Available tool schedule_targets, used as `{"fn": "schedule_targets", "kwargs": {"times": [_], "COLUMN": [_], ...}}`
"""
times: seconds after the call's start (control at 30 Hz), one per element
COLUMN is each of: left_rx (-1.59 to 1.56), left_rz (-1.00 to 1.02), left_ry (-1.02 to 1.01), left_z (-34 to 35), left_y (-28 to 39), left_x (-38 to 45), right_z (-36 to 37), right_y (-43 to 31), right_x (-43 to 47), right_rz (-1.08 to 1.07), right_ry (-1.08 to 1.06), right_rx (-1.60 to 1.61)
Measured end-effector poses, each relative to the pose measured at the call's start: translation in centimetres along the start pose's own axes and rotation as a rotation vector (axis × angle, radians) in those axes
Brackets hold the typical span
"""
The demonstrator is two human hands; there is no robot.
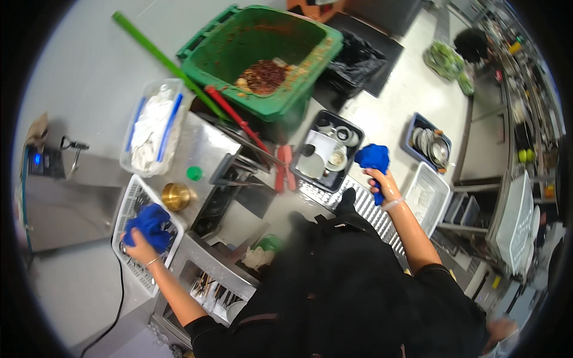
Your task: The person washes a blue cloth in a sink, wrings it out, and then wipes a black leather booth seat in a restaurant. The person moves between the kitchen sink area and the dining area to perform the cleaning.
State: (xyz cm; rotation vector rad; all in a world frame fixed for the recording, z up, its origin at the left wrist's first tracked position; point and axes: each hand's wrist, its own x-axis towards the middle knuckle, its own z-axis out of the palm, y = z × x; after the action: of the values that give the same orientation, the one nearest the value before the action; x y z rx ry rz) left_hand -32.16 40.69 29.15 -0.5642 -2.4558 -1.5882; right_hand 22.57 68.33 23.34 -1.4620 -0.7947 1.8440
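My left hand (139, 247) grips a bunched blue cloth (150, 226) over a white plastic basket (150, 188). Dark pieces, perhaps cutlery, lie in that basket, partly hidden by the cloth. Out to the right, my right hand (384, 184) is closed around a second blue cloth (374, 157), part of which hangs below the fingers. Near this hand, a black tub (329, 185) holds dishes, bowls and a white board. A brass-coloured metal bowl (176, 197) stands beside the white basket on the steel counter (208, 138).
A green bin (291, 107) with food waste stands ahead, crossed by green and red handles (241, 123). A clear box (150, 129) of white cloths or paper sits left. Rightward are a blue-grey crate (416, 152) of dishes and a white crate (436, 179). A person (472, 44) is far right.
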Motion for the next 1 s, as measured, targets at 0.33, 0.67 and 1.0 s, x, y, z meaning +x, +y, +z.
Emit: {"fn": "schedule_targets", "kwargs": {"times": [0.33, 0.67, 1.0], "left_rx": [-1.318, -0.741, -0.625], "left_rz": [-0.727, 0.185, 0.941], "left_ry": [-1.024, -1.057, -1.142], "left_z": [27.5, 43.9, 54.9], "left_y": [25.4, 39.3, 48.3], "left_x": [-23.2, -47.9, -53.5], "right_z": [-0.1, -22.2, -30.1], "right_y": [-5.0, -10.8, -16.7], "right_x": [3.2, 9.1, 19.8], "right_rz": [0.178, -0.130, -0.444], "right_ry": [-0.683, -0.461, -0.483], "right_rx": [0.479, 0.850, 0.713]}}
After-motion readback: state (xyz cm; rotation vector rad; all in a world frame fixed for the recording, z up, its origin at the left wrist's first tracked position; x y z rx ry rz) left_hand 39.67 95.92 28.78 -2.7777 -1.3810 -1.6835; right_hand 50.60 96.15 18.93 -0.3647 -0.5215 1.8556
